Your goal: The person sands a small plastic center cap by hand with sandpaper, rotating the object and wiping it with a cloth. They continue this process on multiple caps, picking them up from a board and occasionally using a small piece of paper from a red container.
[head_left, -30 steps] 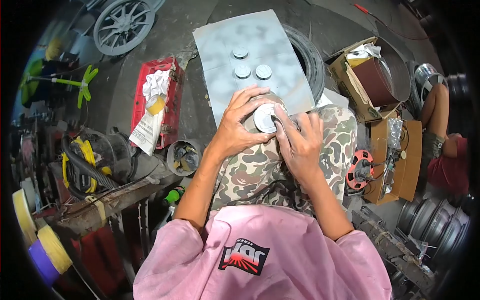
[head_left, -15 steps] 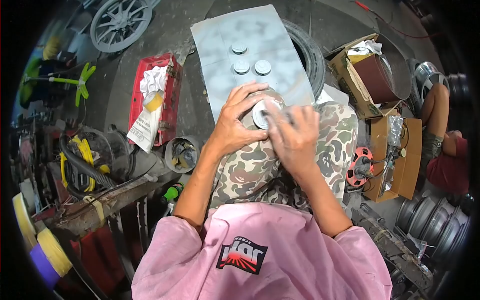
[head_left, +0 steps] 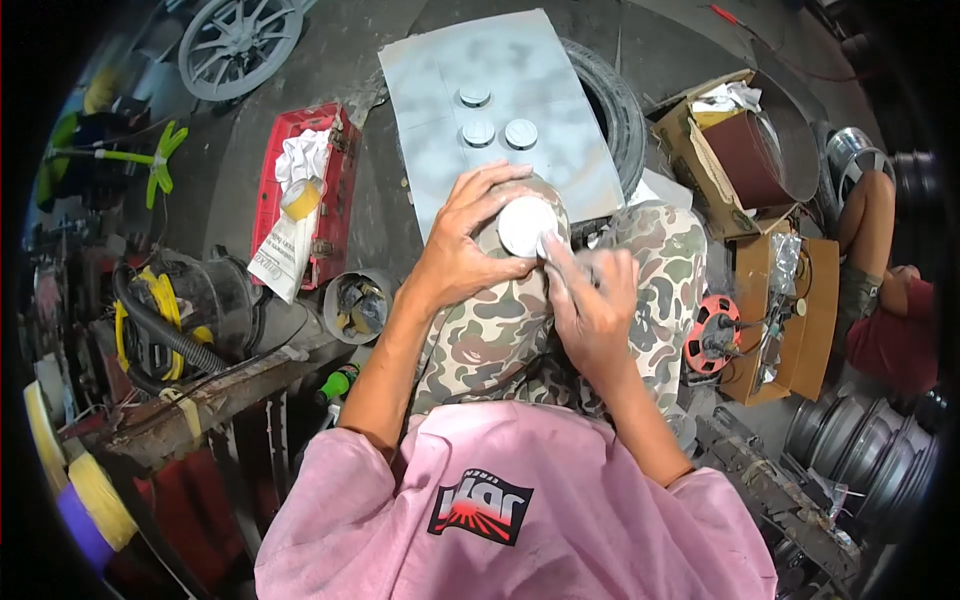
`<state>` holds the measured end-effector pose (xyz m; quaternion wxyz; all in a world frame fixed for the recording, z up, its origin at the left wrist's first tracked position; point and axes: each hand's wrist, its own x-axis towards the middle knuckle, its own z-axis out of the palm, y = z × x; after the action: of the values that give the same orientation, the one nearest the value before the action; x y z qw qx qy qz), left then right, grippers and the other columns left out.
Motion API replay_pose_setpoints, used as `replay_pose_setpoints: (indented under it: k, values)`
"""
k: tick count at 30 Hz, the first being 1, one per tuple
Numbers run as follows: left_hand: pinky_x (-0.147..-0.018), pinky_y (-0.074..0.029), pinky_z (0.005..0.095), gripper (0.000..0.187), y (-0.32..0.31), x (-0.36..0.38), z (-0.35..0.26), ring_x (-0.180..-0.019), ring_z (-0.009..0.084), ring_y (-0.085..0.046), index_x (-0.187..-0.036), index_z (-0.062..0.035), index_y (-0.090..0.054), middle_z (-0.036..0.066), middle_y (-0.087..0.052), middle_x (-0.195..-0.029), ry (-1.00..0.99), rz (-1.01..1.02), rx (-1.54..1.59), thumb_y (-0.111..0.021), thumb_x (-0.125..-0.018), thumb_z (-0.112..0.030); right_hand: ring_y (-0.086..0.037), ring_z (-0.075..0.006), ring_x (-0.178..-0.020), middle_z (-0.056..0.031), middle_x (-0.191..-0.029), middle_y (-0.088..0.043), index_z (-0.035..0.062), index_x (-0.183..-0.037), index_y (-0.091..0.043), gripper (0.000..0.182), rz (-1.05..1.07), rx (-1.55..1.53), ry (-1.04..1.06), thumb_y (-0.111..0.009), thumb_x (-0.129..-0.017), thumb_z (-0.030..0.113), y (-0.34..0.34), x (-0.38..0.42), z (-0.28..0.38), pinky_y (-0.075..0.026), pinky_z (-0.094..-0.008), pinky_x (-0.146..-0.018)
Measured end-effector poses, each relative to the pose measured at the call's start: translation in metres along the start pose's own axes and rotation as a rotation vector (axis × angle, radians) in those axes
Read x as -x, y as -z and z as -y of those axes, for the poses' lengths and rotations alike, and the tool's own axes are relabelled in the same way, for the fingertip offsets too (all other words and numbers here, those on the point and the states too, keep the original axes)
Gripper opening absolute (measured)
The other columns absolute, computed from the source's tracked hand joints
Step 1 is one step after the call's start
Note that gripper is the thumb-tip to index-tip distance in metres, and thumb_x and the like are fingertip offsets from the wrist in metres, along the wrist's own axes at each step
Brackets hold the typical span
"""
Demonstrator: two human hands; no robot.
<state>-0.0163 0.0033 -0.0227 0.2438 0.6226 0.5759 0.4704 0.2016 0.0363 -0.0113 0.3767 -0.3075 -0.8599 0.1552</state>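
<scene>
One white disc [head_left: 527, 226], face uncovered, right fingers shifted to the rim

Head view, the only view. Item: white disc, round, held over the raised knee of the camouflage trousers [head_left: 475, 335], at the near end of the pale board [head_left: 430, 75]. Change: half a second ago the right fingers lie across its face; now they sit at its lower right edge. Meaning: nearly the whole face shows, plain and pale, and contact on that side appears limited to the rim.

Left hand [head_left: 460, 225]: curved round the disc, fingers above, thumb below, apparently steadying it against the knee. Right hand [head_left: 600, 300]: fingers bent and close together, blurred by motion; whether they pinch anything thin, cannot tell.

Also listed: three smaller-looking round pieces on the board, one farther off [head_left: 474, 95], two side by side nearer [head_left: 478, 133] [head_left: 520, 133]; one tyre [head_left: 627, 130], partly under the board; one red toolbox [head_left: 334, 225], left, with a yellow tape roll [head_left: 301, 198] atop paper; one bucket [head_left: 334, 305], beside the left forearm; one other person [head_left: 893, 335], far right, hands not made out.
</scene>
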Motion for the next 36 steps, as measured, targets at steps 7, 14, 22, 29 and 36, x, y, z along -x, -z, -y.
replay_pose_setpoints:
  k: [7, 14, 22, 29, 36]
  values:
    - [-0.125, -0.041, 0.0503, 0.07, 0.001, -0.003, 0.001, -0.149, 0.0357, -0.053, -0.131, -0.0039, -0.076, 0.013, -0.067, -0.152, -0.033, 0.001, -0.017, -0.092, -0.063, -0.014, -0.054, -0.0268, -0.09, -0.0065, -0.096, -0.058, 0.0101, -0.14, -0.077, 0.053, 0.018, -0.022, -0.044, -0.082, -0.087, 0.006, -0.002, 0.001, 0.003, -0.041, -0.0414, -0.082]
    - [-0.125, -0.042, 0.049, 0.069, 0.003, -0.002, -0.002, -0.148, 0.0347, -0.054, -0.13, -0.0049, -0.077, 0.012, -0.067, -0.153, -0.006, 0.012, -0.023, -0.094, -0.064, -0.016, -0.056, -0.025, -0.087, -0.0049, -0.093, -0.062, 0.0096, -0.135, -0.08, 0.045, -0.042, 0.001, -0.068, -0.082, -0.09, 0.005, -0.008, -0.017, -0.002, -0.042, -0.0404, -0.081]
    - [-0.124, -0.042, 0.0498, 0.068, 0.001, 0.001, -0.001, -0.147, 0.0342, -0.054, -0.129, -0.0051, -0.077, 0.012, -0.066, -0.153, -0.009, 0.013, -0.002, -0.096, -0.066, -0.017, -0.057, -0.025, -0.089, -0.0049, -0.091, -0.062, 0.009, -0.133, -0.081, 0.044, -0.009, -0.061, -0.089, -0.08, -0.09, 0.003, -0.001, -0.019, -0.001, -0.042, -0.0393, -0.083]
    - [-0.124, -0.042, 0.0491, 0.07, 0.0, -0.003, -0.003, -0.148, 0.0355, -0.054, -0.131, -0.0032, -0.076, 0.014, -0.067, -0.153, -0.006, 0.015, -0.002, -0.093, -0.064, -0.016, -0.056, -0.0266, -0.091, -0.0055, -0.095, -0.059, 0.0103, -0.135, -0.079, 0.048, -0.048, -0.044, -0.089, -0.081, -0.088, 0.005, -0.011, -0.02, -0.004, -0.043, -0.0414, -0.082]
    - [-0.125, -0.041, 0.0496, 0.073, 0.0, -0.001, -0.005, -0.148, 0.0363, -0.053, -0.133, -0.0049, -0.076, 0.011, -0.066, -0.154, 0.001, 0.007, -0.026, -0.091, -0.062, -0.011, -0.054, -0.0269, -0.091, -0.0044, -0.1, -0.058, 0.0137, -0.143, -0.075, 0.06, 0.053, 0.057, 0.065, -0.083, -0.083, 0.011, -0.007, -0.02, -0.006, -0.043, -0.0434, -0.083]
